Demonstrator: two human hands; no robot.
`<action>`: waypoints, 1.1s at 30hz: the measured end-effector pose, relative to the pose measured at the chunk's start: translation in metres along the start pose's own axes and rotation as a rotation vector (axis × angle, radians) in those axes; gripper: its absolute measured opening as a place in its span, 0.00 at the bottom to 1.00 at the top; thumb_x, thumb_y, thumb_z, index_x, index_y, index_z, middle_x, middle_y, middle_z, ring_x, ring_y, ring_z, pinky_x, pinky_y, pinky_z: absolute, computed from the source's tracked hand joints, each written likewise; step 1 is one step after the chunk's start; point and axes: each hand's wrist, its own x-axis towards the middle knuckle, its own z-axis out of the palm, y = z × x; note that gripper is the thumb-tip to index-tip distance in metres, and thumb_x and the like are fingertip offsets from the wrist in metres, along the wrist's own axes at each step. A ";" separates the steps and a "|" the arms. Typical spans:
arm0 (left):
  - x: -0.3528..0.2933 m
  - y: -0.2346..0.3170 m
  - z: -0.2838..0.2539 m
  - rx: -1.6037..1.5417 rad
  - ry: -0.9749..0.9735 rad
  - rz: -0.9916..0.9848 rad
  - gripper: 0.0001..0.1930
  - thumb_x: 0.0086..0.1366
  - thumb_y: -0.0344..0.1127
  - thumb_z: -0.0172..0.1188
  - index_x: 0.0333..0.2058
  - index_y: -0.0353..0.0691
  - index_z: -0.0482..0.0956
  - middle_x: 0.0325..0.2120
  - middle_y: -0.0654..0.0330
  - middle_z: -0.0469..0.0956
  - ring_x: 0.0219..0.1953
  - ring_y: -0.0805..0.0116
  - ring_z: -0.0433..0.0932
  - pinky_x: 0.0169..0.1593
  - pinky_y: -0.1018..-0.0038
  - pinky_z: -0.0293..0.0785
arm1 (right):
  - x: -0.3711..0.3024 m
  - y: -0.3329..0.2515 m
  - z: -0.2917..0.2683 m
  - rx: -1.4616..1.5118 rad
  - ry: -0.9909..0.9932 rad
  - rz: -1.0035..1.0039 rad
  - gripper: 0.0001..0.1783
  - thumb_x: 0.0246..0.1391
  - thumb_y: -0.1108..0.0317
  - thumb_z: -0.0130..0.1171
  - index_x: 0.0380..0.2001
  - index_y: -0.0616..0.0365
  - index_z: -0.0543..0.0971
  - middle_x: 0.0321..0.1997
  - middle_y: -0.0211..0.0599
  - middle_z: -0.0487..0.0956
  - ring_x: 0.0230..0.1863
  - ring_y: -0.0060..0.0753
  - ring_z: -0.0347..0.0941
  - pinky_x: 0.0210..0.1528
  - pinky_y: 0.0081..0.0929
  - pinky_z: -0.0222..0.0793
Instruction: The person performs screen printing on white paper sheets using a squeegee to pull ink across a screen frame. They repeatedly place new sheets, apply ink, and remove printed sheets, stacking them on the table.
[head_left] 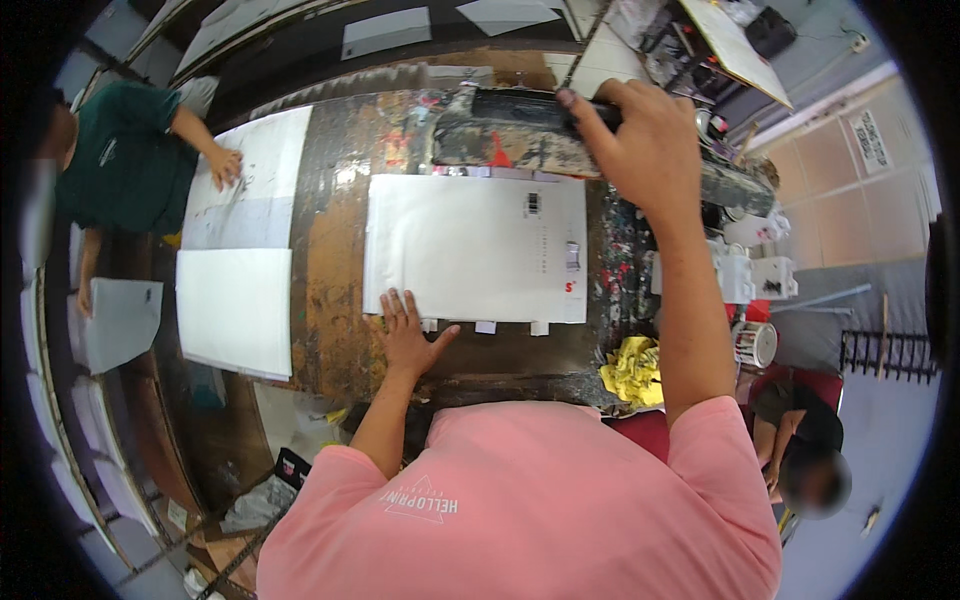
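Observation:
My left hand [412, 335] lies with its fingers spread at the near left edge of a white sheet [460, 245]. The sheet bears a small black code, some print and a red mark on its right side. Small pale tabs [486, 327] show along its near edge. Beyond the sheet, my right hand [645, 135] grips a long, paint-stained screen-printing frame [530, 148], seen nearly edge-on. Its thumb presses on the near side and its fingers curl over the dark top. The frame's underside and whatever lies behind it are hidden.
Another white sheet [235, 310] lies on the stained table [335, 240] at left, where a co-worker [125, 160] stands. Crumpled yellow material [632, 372] sits near the right corner. A paint tin [755, 343] and white containers [735, 275] stand at right, near another person [795, 425].

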 end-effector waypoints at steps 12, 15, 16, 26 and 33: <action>0.040 0.053 -0.108 -0.416 0.617 0.183 0.37 0.67 0.51 0.72 0.66 0.31 0.75 0.67 0.44 0.76 0.75 0.44 0.66 0.80 0.36 0.36 | -0.002 -0.002 -0.004 0.016 -0.051 0.021 0.33 0.64 0.34 0.59 0.35 0.58 0.89 0.36 0.44 0.87 0.43 0.47 0.82 0.49 0.46 0.64; 0.040 0.018 -0.108 -0.493 0.666 0.055 0.33 0.65 0.46 0.74 0.66 0.41 0.78 0.67 0.48 0.76 0.73 0.46 0.68 0.81 0.40 0.38 | -0.024 0.000 0.007 -0.017 0.021 -0.033 0.33 0.64 0.34 0.59 0.33 0.58 0.88 0.33 0.43 0.85 0.39 0.47 0.81 0.47 0.46 0.63; 0.038 0.000 -0.109 -0.467 0.668 0.010 0.33 0.65 0.47 0.74 0.66 0.43 0.78 0.68 0.49 0.75 0.74 0.46 0.68 0.81 0.42 0.38 | -0.031 0.005 0.016 -0.006 0.116 -0.082 0.33 0.63 0.34 0.60 0.31 0.58 0.88 0.30 0.41 0.84 0.37 0.46 0.80 0.47 0.46 0.63; 0.073 -0.011 -0.099 -0.409 0.609 0.281 0.25 0.72 0.41 0.68 0.65 0.44 0.79 0.65 0.47 0.76 0.69 0.46 0.72 0.72 0.51 0.65 | -0.039 0.006 0.016 -0.001 0.051 -0.081 0.35 0.62 0.33 0.61 0.34 0.59 0.90 0.31 0.39 0.83 0.36 0.44 0.79 0.49 0.44 0.62; 0.181 0.094 -0.081 -0.476 0.293 0.577 0.22 0.69 0.44 0.70 0.56 0.36 0.84 0.53 0.48 0.83 0.55 0.47 0.82 0.59 0.57 0.79 | -0.011 0.010 0.012 0.041 0.053 -0.062 0.36 0.62 0.32 0.60 0.35 0.60 0.90 0.33 0.42 0.85 0.39 0.45 0.80 0.49 0.44 0.63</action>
